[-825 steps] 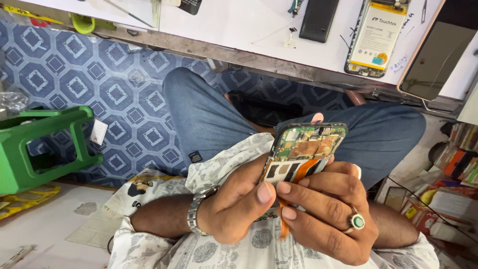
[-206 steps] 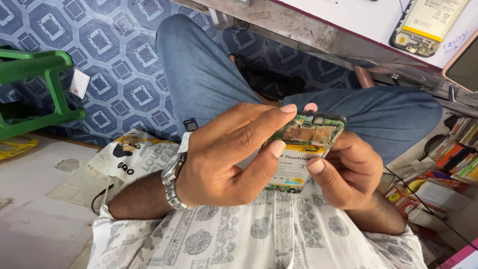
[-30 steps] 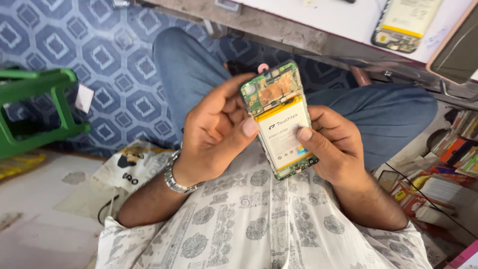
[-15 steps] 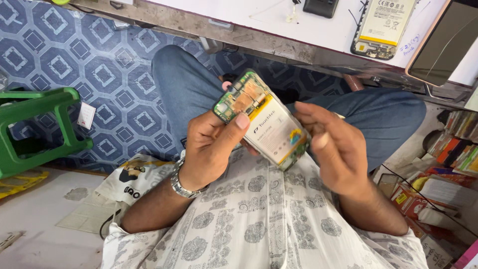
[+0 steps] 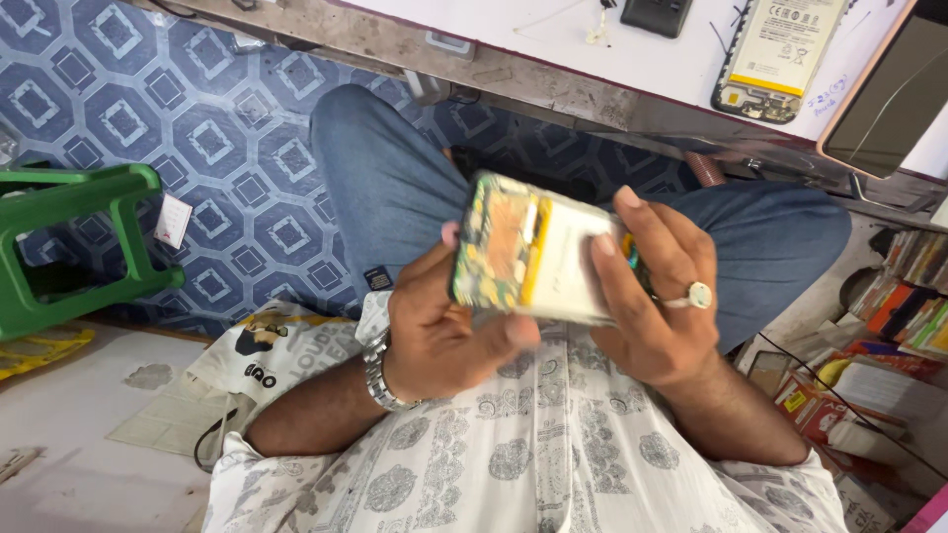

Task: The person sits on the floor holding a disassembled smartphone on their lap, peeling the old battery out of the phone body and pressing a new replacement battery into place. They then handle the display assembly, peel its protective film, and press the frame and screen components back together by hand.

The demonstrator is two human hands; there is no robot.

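An opened phone [image 5: 528, 249] with a green circuit board and a white battery lies sideways between both hands, above my lap. My left hand [image 5: 444, 331], with a metal watch on the wrist, grips its lower left edge, thumb along the underside. My right hand [image 5: 657, 296], wearing a ring, holds the right end with fingers laid over the battery. The phone's far right end is hidden behind those fingers.
A white workbench [image 5: 642, 49] runs along the top with another opened phone [image 5: 780, 54], a dark screen panel [image 5: 884, 94] and a small black part [image 5: 657, 14]. A green plastic stool [image 5: 69, 237] stands left. Printed bag [image 5: 267, 355] on the floor; boxes and books [image 5: 889, 316] at right.
The phone has turned from a slanted, nearly upright pose to lying sideways. My right hand, which was apart from it half a second ago, has closed back onto its right end.
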